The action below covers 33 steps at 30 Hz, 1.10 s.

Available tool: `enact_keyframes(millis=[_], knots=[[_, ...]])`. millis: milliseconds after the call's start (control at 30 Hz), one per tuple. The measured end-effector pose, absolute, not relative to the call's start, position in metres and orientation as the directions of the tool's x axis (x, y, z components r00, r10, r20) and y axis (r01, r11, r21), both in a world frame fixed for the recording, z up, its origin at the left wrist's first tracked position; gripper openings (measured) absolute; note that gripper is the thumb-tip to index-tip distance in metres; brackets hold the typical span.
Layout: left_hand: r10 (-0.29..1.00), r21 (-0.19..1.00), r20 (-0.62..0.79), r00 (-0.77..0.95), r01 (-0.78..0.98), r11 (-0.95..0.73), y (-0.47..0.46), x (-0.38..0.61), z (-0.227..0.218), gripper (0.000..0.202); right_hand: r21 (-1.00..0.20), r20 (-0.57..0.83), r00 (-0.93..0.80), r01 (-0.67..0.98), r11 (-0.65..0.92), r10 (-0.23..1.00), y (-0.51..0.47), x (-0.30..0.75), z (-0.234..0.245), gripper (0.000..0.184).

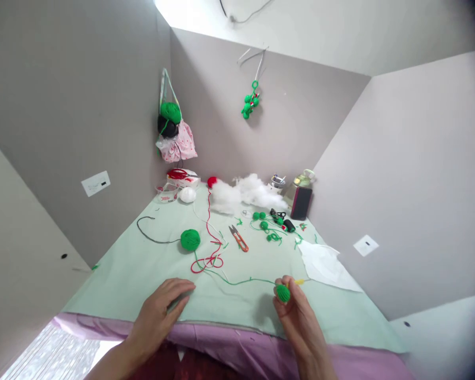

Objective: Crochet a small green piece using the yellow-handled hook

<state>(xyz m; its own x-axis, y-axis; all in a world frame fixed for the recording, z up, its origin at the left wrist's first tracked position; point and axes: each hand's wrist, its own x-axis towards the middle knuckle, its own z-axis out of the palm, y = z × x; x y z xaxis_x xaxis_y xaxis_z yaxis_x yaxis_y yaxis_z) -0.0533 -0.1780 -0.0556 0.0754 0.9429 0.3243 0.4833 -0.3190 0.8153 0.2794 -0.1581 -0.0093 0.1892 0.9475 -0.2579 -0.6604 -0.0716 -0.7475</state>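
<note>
Near the front edge of the table, my right hand pinches a small green crocheted piece, rounded and ribbed. A yellow-handled crochet hook sticks out past the same fingers to the right. Green yarn runs from the piece leftward to a green yarn ball. My left hand rests on the cloth at the table's front edge, fingers stretched and thumb a little apart, with nothing visible in it. Orange thread snips lie between and beyond the hands.
Loops of red yarn lie mid-table. Behind are white stuffing, a white yarn ball, several small green crocheted pieces and a dark phone. White fabric lies right. Grey partitions enclose the table.
</note>
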Motion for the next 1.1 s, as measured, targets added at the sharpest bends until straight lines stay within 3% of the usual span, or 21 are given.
enact_keyframes(millis=[67,133,333,433,700,867,1000,1100], knots=[[0.970,0.846,0.244,-0.015,0.491,-0.206,-0.172,-0.059,-0.044,0.029,-0.740,-0.280,0.200,-0.668,-0.078,0.939,-0.158,0.281,-0.014,0.043],[0.964,0.824,0.256,-0.070,0.537,-0.180,-0.157,-0.065,-0.028,0.032,-0.722,-0.304,0.197,-0.685,-0.091,0.932,-0.158,0.281,-0.022,0.045],[0.969,0.767,0.235,-0.081,0.628,-0.134,-0.081,-0.069,-0.002,0.044,-0.768,-0.228,0.187,-0.638,-0.058,0.955,-0.158,0.281,-0.039,0.037],[0.984,0.725,0.175,-0.029,0.680,-0.109,-0.057,-0.062,-0.006,0.037,-0.786,-0.212,0.179,-0.615,-0.059,0.961,-0.156,0.281,-0.039,0.037],[0.967,0.665,0.205,0.148,0.704,-0.249,-0.056,-0.058,-0.012,0.040,-0.835,-0.139,0.113,-0.548,-0.055,0.984,-0.156,0.280,-0.036,0.036],[0.952,0.665,0.234,0.197,0.682,-0.305,-0.052,-0.067,-0.012,0.023,-0.836,-0.127,0.117,-0.548,-0.042,0.985,-0.157,0.279,-0.033,0.036],[0.933,0.684,0.268,0.240,0.635,-0.360,-0.050,-0.075,-0.010,0.044,-0.844,-0.120,0.108,-0.535,-0.044,0.987,-0.157,0.279,-0.032,0.037],[0.914,0.686,0.305,0.267,0.604,-0.405,-0.054,-0.073,-0.010,0.044,-0.851,-0.121,0.108,-0.523,-0.047,0.987,-0.157,0.279,-0.032,0.038]])
